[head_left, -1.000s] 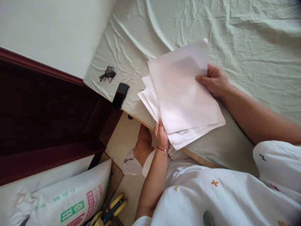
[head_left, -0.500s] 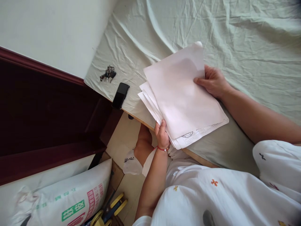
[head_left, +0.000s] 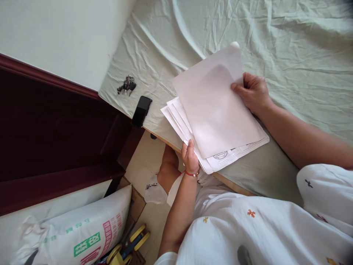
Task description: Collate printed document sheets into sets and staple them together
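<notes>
My left hand [head_left: 189, 157], with a red cord bracelet at the wrist, is closed around the lower left edge of a stack of papers [head_left: 178, 117], thumb on top. A blank white sheet of paper [head_left: 215, 106] lies askew over that stack, pinched at its right edge between the thumb and fingers of my right hand [head_left: 253, 92]. Below its lower edge, a printed page with a round black stamp [head_left: 220, 155] shows. The sheet hides most of the pages under it. Both hands are over the near edge of the cloth-covered surface.
Pale green wrinkled cloth [head_left: 289, 48] covers the surface. A black phone [head_left: 141, 111] and a bunch of keys [head_left: 127, 85] lie at its left side. Dark red wooden furniture [head_left: 55, 121] stands at the left, with a white printed sack [head_left: 82, 228] and a yellow-wheeled object [head_left: 135, 235] below.
My right hand has shifted the top sheet up and slightly right, away from the stack. More of the stamped page now shows. The left hand has stayed in place.
</notes>
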Demonstrator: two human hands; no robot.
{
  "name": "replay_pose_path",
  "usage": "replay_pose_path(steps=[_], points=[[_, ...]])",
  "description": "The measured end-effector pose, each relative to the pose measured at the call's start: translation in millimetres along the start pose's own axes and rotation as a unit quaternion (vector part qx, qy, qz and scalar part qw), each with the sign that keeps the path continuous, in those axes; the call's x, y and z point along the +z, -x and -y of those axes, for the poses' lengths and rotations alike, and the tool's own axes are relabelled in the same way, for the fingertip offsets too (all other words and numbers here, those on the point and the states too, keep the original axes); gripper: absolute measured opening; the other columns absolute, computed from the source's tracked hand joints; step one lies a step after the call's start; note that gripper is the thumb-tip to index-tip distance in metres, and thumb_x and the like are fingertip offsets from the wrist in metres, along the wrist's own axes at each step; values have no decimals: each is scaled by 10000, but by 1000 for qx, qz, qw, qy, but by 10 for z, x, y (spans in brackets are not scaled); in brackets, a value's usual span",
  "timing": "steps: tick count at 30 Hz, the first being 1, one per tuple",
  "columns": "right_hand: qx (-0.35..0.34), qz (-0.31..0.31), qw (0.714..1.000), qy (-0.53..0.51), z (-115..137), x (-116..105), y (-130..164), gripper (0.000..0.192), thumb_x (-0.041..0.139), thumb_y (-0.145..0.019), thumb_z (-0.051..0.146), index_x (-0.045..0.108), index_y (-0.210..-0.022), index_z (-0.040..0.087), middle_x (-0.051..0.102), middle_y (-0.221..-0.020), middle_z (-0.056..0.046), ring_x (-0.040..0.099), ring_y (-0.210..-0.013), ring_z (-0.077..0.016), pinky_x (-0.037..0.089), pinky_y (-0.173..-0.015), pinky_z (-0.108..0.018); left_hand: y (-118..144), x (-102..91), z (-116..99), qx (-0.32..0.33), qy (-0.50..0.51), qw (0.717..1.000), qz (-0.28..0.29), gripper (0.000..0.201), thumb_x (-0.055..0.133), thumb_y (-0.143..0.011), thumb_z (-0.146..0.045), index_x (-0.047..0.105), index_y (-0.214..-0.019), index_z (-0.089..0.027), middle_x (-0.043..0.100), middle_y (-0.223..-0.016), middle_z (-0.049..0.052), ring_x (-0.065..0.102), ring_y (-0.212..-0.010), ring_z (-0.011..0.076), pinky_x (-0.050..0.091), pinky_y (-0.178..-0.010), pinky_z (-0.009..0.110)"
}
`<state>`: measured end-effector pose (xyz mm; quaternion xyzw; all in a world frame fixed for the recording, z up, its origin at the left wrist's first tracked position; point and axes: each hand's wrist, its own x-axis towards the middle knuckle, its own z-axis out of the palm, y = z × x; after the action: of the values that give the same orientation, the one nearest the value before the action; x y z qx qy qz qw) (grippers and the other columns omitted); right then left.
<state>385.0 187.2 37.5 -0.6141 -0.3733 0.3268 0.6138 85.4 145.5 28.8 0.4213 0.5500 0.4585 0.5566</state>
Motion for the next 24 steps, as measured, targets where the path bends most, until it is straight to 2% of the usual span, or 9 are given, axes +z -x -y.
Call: replay_pose_path(steps=[6,15,24], points=[[-17,5,999,33,62,18,2,502,813,-758,709,565,-728,273,593,-693,-18,623,-800,-241,566,-691,-403,21,40,-65,-8,-4,1000,-18,545,750,-874,-621,792,-1218,-200,777,-1306,98,630,-1376,306,456,-1199,399],[-22,34,999,32,73,9,-6,504,837,-807,637,527,-742,246,537,-687,-15,513,-655,-173,426,-532,-330,41,58,-119,28,-11,999,21,545,779,-846,-646,806,-1141,-189,811,-1166,86,694,-1258,281,469,-1168,372],[-28,25,999,30,50,-3,10,545,811,-815,666,474,-737,245,418,-663,6,350,-621,-142,280,-532,-314,42,76,-85,36,33,998,48,468,730,-933,-548,772,-1264,-220,768,-1337,83,624,-1395,271,454,-1199,353]])
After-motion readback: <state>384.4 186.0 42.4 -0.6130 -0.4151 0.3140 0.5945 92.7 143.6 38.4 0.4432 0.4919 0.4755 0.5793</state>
